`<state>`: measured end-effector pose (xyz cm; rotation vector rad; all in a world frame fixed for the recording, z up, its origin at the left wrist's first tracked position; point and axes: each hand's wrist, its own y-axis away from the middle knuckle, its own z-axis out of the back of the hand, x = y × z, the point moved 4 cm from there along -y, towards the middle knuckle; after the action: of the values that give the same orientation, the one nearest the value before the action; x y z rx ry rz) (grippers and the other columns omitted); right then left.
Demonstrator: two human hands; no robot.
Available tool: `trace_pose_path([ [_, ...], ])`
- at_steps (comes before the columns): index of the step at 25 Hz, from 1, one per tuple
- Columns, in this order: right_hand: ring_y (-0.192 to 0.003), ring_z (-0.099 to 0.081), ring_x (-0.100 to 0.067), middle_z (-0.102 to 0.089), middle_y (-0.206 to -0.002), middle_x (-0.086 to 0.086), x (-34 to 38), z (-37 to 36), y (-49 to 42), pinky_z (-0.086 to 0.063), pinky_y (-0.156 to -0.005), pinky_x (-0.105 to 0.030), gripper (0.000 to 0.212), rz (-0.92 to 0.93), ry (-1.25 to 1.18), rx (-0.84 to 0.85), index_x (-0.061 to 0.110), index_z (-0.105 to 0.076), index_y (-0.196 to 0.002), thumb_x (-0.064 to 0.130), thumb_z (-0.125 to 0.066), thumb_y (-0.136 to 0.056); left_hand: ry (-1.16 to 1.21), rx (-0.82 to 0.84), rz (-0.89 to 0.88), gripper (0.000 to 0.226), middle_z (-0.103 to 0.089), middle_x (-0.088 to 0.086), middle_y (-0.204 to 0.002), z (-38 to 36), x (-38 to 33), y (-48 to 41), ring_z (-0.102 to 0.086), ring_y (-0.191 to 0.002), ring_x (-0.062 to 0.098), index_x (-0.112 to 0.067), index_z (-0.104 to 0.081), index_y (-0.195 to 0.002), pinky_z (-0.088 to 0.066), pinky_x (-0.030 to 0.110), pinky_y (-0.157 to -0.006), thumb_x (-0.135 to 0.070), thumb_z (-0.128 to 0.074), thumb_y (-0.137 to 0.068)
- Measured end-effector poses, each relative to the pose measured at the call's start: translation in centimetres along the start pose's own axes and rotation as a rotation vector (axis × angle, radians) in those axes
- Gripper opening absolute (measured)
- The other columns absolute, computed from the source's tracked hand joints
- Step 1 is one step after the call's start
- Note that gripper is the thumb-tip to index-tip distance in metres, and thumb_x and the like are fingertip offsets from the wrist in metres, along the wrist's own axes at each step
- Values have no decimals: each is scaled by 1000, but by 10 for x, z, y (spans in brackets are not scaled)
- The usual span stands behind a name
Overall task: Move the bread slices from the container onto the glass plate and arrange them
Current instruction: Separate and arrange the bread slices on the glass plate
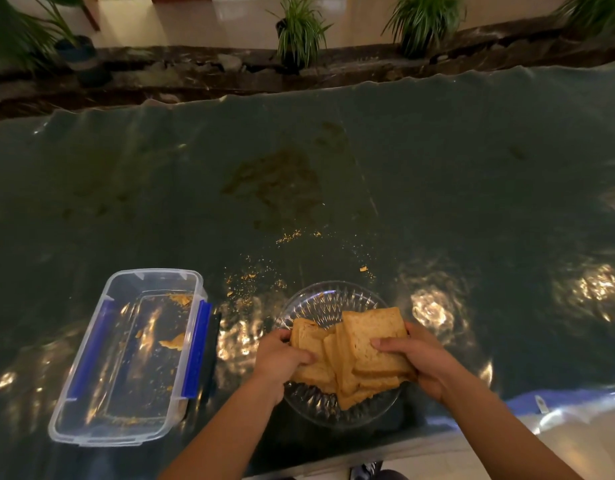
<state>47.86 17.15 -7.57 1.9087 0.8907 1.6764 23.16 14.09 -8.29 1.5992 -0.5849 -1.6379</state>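
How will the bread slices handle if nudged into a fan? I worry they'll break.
The bread slices look dry and stiff, so they probably slide rather than flop. Crumbs scattered in the container suggest they shed and may crack if squeezed.

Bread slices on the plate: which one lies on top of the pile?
The broad slice under the right hand: its whole face shows, overlapping the others. The left hand grips lower slices.

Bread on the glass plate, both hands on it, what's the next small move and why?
Probably fan the bread slices toward the bare far side of the glass plate. The left hand and right hand hold them bunched near the front rim, and the container holds only crumbs.
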Motion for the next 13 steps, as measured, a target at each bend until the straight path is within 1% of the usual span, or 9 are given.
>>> trace_pose_path([
  [2,-95,-74,-34,-78,-104,-14,0,3,5,-62,-77,-50,65,18,-1,-30,11,-63,-116,12,-89,-56,22,-40,-25,60,-67,3,-100,3,-2,-3,-69,-87,23,-19,-60,-108,-61,34,-61,10,-85,-62],
  [4,-100,-72,-36,-76,-109,-16,0,9,8,-59,-85,-56,70,41,-11,-71,11,-62,-118,16,-89,-53,93,-90,-66,61,-68,3,-100,7,-3,-4,-70,-87,23,-23,-60,-107,-59,30,-52,13,-82,-63],
  [6,-102,-71,-37,-74,-113,-16,-1,12,11,-57,-89,-59,72,54,-16,-97,10,-61,-120,17,-89,-53,184,-142,-102,58,-70,1,-97,10,-4,-6,-70,-84,19,-28,-58,-101,-56,24,-46,14,-80,-67],
  [8,-102,-70,-36,-73,-112,-14,-4,15,13,-58,-87,-57,67,62,8,-121,13,-60,-117,16,-89,-56,236,-201,-131,56,-69,-4,-96,11,-7,-7,-67,-82,13,-30,-56,-100,-54,21,-44,13,-78,-71],
  [10,-100,-69,-32,-71,-109,-9,-5,17,14,-61,-82,-52,58,78,53,-151,19,-59,-112,12,-89,-63,228,-216,-146,58,-67,-7,-95,6,-10,-9,-65,-82,9,-27,-54,-109,-52,19,-44,11,-77,-73],
  [12,-98,-68,-28,-70,-108,-6,-6,16,15,-61,-79,-48,55,99,133,-162,20,-58,-112,9,-87,-67,223,-201,-150,60,-68,-6,-96,-2,-13,-12,-65,-82,8,-26,-54,-113,-54,20,-47,13,-76,-73],
  [13,-99,-68,-27,-69,-109,-5,-6,16,14,-60,-79,-47,55,102,168,-157,22,-57,-113,9,-87,-68,232,-194,-148,60,-68,-4,-98,-7,-14,-13,-65,-83,9,-25,-54,-113,-55,24,-51,14,-75,-73],
])
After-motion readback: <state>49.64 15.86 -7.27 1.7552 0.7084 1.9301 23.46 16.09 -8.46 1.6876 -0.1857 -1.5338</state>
